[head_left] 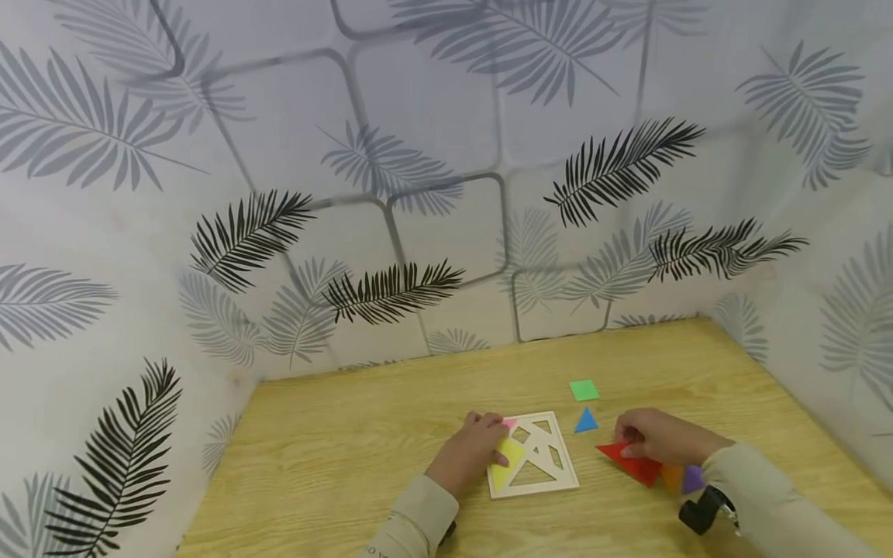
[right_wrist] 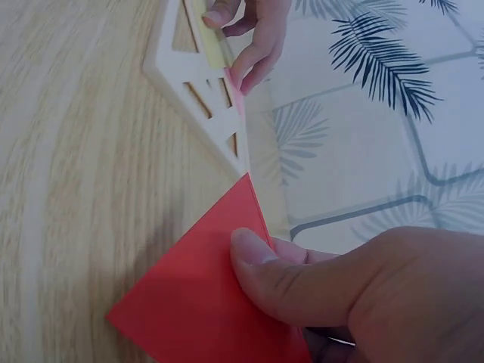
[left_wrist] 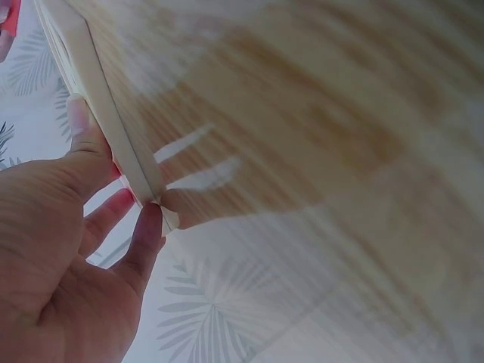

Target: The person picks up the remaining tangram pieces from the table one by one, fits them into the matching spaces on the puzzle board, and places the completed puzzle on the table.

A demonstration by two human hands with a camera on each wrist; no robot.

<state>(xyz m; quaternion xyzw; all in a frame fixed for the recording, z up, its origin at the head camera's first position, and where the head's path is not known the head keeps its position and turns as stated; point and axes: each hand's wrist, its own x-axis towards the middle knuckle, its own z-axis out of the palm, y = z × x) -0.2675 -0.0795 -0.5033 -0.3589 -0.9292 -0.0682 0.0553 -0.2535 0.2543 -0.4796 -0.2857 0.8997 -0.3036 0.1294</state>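
A white tangram tray (head_left: pixel 535 490) lies on the wooden table, with several cut-outs showing bare. A yellow triangle (head_left: pixel 512 459) and a pink piece (head_left: pixel 512 422) sit in its left side. My left hand (head_left: pixel 462 456) holds the tray by its left edge, thumb over the yellow triangle and fingers around the far corner. To the right, my right hand (head_left: pixel 659 435) pinches a red triangle (right_wrist: pixel 204 283) between thumb and fingers, tilted up off the table. An orange piece (head_left: pixel 672 477) and a purple piece (head_left: pixel 693 479) lie under my right wrist, partly hidden.
Beyond the tray, a blue triangle (head_left: pixel 586 421) and a green four-sided piece (head_left: pixel 584 390) lie on the wooden table (head_left: pixel 335 457). Leaf-patterned fabric (head_left: pixel 446 256) walls in the table's back and sides.
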